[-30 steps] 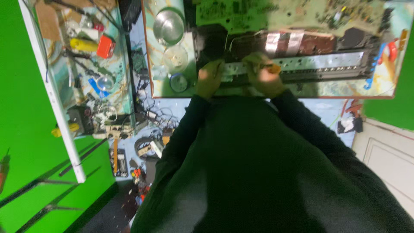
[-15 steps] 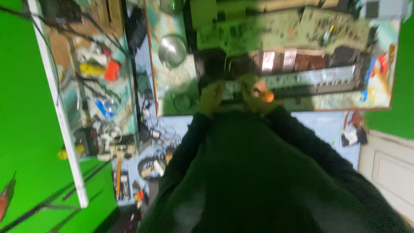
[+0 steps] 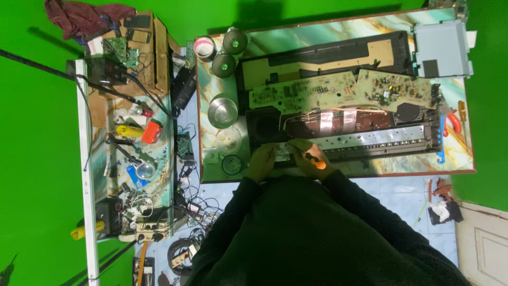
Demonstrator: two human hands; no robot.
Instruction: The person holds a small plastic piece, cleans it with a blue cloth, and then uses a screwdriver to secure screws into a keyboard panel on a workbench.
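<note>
The left hand [image 3: 263, 161] is laid on the near-left end of the metal strip [image 3: 365, 142], fingers curled; whether anything is gripped cannot be told. The right hand [image 3: 312, 159] is closed round an orange-handled tool [image 3: 319, 163], its tip hidden, just beside the left hand on the same strip. The strip belongs to an opened black chassis [image 3: 338, 114] lying along the counter [image 3: 338, 42], near its front edge.

Behind the strip, 2 green circuit boards [image 3: 338, 91] are seen side by side, w/ flat ribbon cables [image 3: 334, 121] running down from them. A steel bowl [image 3: 222, 112] sits left of the chassis, 2 round speaker cones [image 3: 228, 52] beyond it. A grey metal box [image 3: 442, 48] is at the far-right corner; pliers w/ red handles [image 3: 451, 123] lie at the right edge. A 2nd, cluttered bench [image 3: 132, 132] stands further left.
</note>
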